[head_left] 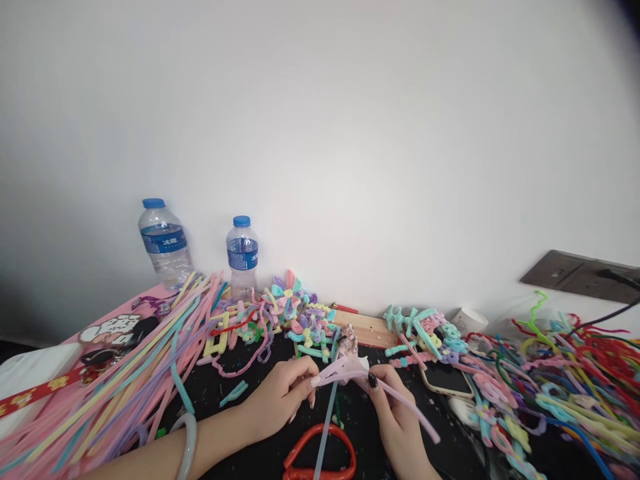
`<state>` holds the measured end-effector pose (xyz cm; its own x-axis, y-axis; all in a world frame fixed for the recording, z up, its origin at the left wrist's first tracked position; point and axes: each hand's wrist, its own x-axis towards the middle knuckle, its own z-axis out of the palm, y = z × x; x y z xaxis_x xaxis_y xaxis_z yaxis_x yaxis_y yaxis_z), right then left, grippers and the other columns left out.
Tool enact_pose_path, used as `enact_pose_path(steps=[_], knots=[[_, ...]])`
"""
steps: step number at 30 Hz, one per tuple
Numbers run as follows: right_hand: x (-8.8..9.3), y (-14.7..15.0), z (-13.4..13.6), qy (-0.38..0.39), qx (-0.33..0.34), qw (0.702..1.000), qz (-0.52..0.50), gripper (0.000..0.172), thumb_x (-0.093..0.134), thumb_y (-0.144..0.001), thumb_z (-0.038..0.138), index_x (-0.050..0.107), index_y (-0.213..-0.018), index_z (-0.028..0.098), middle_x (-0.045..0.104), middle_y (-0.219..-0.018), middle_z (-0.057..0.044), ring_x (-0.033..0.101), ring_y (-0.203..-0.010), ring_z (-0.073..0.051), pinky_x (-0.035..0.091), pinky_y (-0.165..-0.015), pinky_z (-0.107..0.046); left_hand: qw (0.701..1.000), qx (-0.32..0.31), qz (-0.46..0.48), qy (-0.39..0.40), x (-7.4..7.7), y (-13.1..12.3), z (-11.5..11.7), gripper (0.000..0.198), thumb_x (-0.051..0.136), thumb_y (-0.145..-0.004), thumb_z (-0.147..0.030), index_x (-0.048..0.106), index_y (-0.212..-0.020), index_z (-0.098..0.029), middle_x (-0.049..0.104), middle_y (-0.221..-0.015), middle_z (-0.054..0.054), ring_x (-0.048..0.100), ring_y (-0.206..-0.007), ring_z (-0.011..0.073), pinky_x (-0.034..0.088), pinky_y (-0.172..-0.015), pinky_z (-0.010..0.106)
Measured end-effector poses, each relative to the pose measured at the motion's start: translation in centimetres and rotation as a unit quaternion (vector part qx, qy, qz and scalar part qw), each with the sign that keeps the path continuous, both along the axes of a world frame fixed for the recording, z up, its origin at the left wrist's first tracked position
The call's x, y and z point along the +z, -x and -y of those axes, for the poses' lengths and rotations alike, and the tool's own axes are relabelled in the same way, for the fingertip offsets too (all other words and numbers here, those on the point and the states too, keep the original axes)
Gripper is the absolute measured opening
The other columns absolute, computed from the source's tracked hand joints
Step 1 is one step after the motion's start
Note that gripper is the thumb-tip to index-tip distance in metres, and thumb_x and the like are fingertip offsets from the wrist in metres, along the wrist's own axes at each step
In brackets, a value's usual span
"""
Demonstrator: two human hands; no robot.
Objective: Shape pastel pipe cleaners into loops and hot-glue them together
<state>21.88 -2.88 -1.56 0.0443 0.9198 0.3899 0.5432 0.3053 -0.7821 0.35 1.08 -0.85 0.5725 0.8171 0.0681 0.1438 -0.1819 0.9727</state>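
Note:
Between the hands is a pale pink and lilac piece (353, 367) with a white tip, its lower part partly hidden by the fingers. My left hand (287, 393) pinches the left ends of its light purple strips. My right hand (395, 417), with a dark thumbnail, is closed on its right side, where a light purple strip (413, 408) sticks out toward the lower right. A translucent stick (327, 423) runs down from beneath the piece, across red-handled scissors (350, 443). A patterned brownish bundle (349, 340) stands just behind.
Long pastel pipe cleaners (145, 360) cover the left side. Two water bottles (165, 243) (243, 257) stand by the wall. Twisted fuzzy shapes (287, 300) lie behind my hands. Rightward are a phone (447, 379), a paper cup (471, 321) and tangled colourful pipe cleaners (575, 400).

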Motion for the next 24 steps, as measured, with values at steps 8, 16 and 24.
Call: enact_pose_path(steps=[8, 16, 24], knots=[[0.24, 0.32, 0.20, -0.017, 0.018, 0.998, 0.050, 0.032, 0.036, -0.094, 0.033, 0.044, -0.065, 0.021, 0.047, -0.062, 0.002, 0.047, -0.057, -0.016, 0.036, -0.053, -0.024, 1.000, 0.017, -0.001, 0.005, -0.08, -0.16, -0.15, 0.023, 0.042, -0.090, -0.037, 0.053, -0.086, -0.017, 0.057, -0.067, -0.002, 0.039, -0.037, 0.0057, 0.031, -0.038, 0.017], [-0.03, 0.11, 0.20, -0.035, 0.008, 0.997, 0.074, 0.031, 0.037, -0.094, 0.030, 0.045, -0.065, 0.021, 0.050, -0.062, 0.001, 0.049, -0.058, -0.016, 0.036, -0.052, -0.024, 1.000, 0.030, 0.007, 0.004, -0.10, -0.19, 0.02, 0.023, 0.045, -0.088, -0.036, 0.060, -0.092, -0.018, 0.057, -0.073, 0.000, 0.041, -0.040, 0.0066, 0.034, -0.038, 0.017], [0.04, 0.28, 0.29, -0.052, 0.007, 0.995, 0.089, 0.032, 0.037, -0.094, 0.028, 0.047, -0.064, 0.021, 0.052, -0.060, 0.000, 0.050, -0.055, -0.016, 0.039, -0.053, -0.024, 0.998, 0.047, -0.016, -0.026, -0.17, -0.13, -0.05, 0.034, 0.051, -0.085, -0.028, 0.060, -0.117, -0.022, 0.059, -0.079, 0.001, 0.045, -0.046, 0.0086, 0.039, -0.044, 0.019]])
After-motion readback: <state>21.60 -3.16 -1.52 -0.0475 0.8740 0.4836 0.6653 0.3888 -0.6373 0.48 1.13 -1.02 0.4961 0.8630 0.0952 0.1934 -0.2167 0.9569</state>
